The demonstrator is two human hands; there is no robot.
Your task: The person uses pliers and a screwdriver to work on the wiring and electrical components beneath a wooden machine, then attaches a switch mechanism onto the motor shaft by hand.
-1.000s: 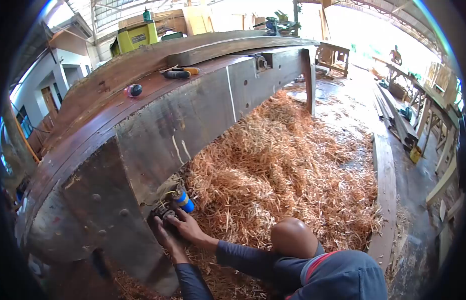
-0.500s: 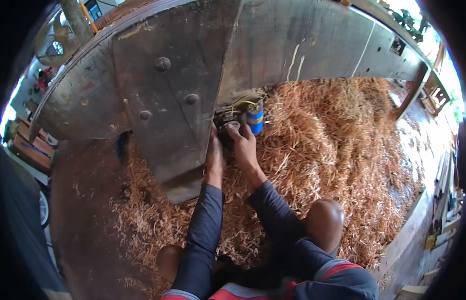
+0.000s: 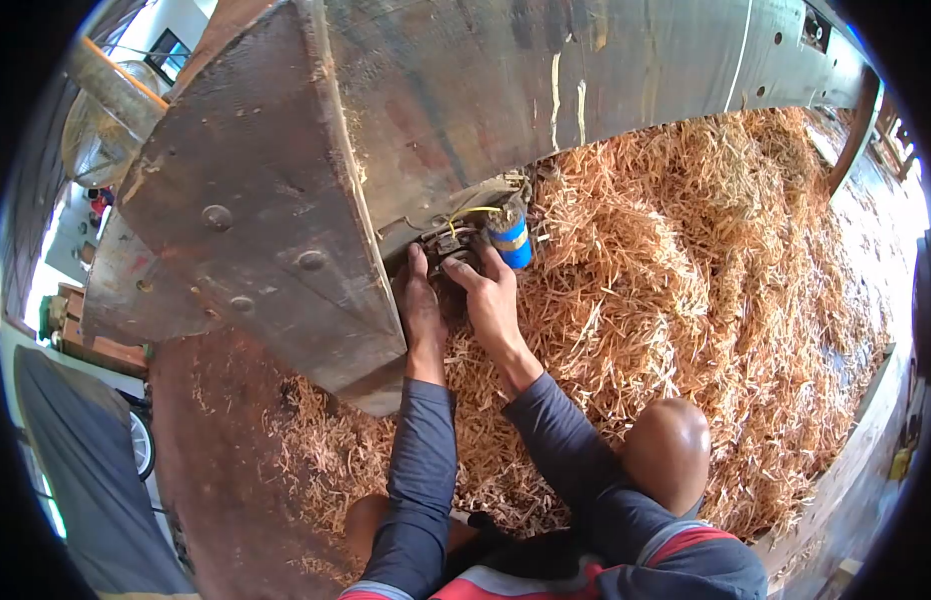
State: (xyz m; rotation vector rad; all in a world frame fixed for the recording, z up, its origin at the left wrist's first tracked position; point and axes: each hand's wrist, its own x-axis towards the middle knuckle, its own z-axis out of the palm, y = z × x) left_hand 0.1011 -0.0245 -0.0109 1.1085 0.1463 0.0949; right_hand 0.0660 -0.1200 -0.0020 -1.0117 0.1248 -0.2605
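Observation:
Both of my hands reach in beneath the edge of a large worn metal housing [image 3: 446,110]. Between them is a dark, grimy machine part [image 3: 448,242] with a yellow wire [image 3: 474,212] running over it. My left hand [image 3: 423,310] grips its left side, thumb up, beside the housing's corner; its other fingers are mostly hidden. On the right side, my right hand [image 3: 494,300] has its thumb and fingers closed round the part. A blue cylinder [image 3: 510,238] with a tan band stands right against my right fingertips. The part's underside cannot be seen.
A deep heap of wood shavings [image 3: 676,270] spreads right of my hands and around my legs. The housing's riveted side panel [image 3: 256,210] juts out at left. A dark cloth [image 3: 81,440] hangs at far left, and a wooden board [image 3: 836,470] edges the heap at right.
My view has shifted, so the side panel appears further left and the part shows more clearly. My left thumb is now visible on the part; both hands stay at it.

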